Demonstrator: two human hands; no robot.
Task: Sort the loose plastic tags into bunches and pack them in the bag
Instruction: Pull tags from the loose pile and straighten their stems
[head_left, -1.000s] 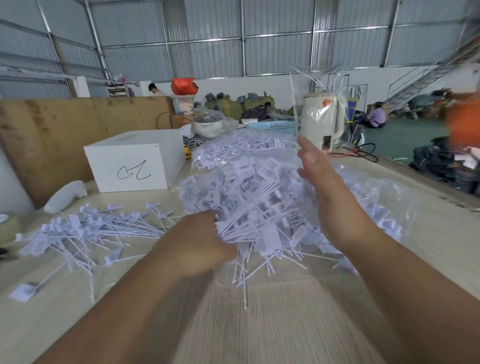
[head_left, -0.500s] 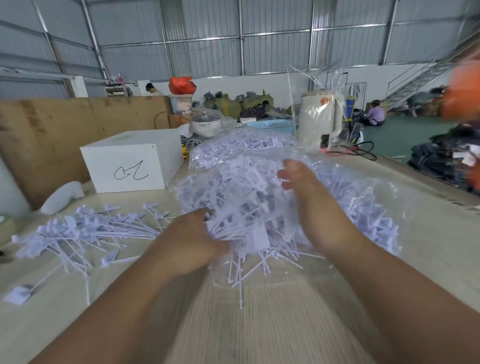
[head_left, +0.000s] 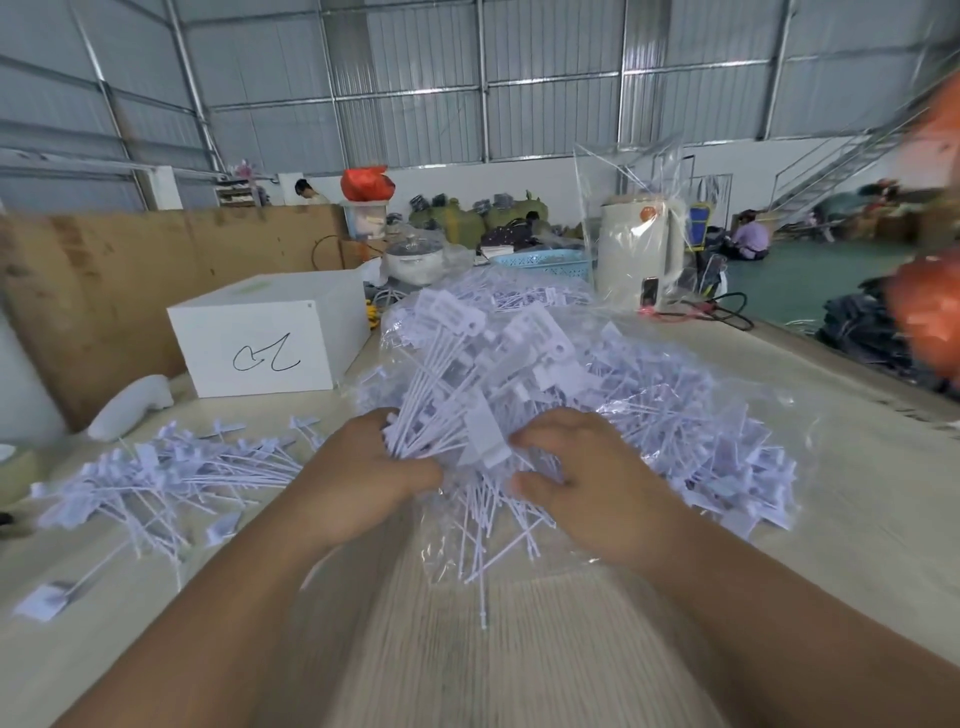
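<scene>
I am gripping a stiff bunch of thin white plastic tags (head_left: 457, 395) in my left hand (head_left: 363, 483), while my right hand (head_left: 587, 483) is clutching more inside the crinkly clear bag (head_left: 675, 415) lying on the table (head_left: 519, 649).

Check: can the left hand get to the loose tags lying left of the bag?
Probably yes. The loose tags lie uncovered just beside the left hand, but its fingers now grip a bunch of tags.

Near edge of the bench (head_left: 519, 665) is open. Bagged tags (head_left: 675, 415) hog the middle, loose tags (head_left: 156, 478) sprawl left, white box (head_left: 265, 338) blocks behind those.
</scene>
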